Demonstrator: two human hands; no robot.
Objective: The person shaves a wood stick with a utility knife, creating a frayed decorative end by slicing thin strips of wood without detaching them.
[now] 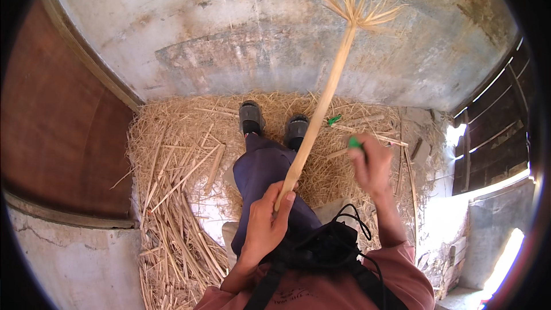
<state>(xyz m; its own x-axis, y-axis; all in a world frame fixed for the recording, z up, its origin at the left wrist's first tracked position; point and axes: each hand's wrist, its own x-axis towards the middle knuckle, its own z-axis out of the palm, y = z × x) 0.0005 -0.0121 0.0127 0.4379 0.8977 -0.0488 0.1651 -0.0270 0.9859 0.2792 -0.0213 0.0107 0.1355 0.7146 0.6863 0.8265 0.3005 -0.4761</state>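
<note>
A long, pale stalk is held at its near end by the left hand, with the thumb laid along it and the fingers wrapped behind; the fingers are partly hidden by the stalk. It is slanted away to the far right, and its far end is split into a frayed spray, one strand of which is cut off by the upper edge. Part of the right shoe is covered by it, while the left shoe is seen whole.

The right hand is kept apart from the stalk, to its right, with the fingers curled. It is blurred; a green object is seen at its left side, but whether this is gripped or worn cannot be told, nor can its kind. A smaller green piece, equally hard to identify, is seen beyond it on the straw.

At the near left, long dry strips are heaped. The lap is partly hidden by a black bag, whose contents cannot be seen. At the right, detail is washed out by glare beside the dark slats.
</note>
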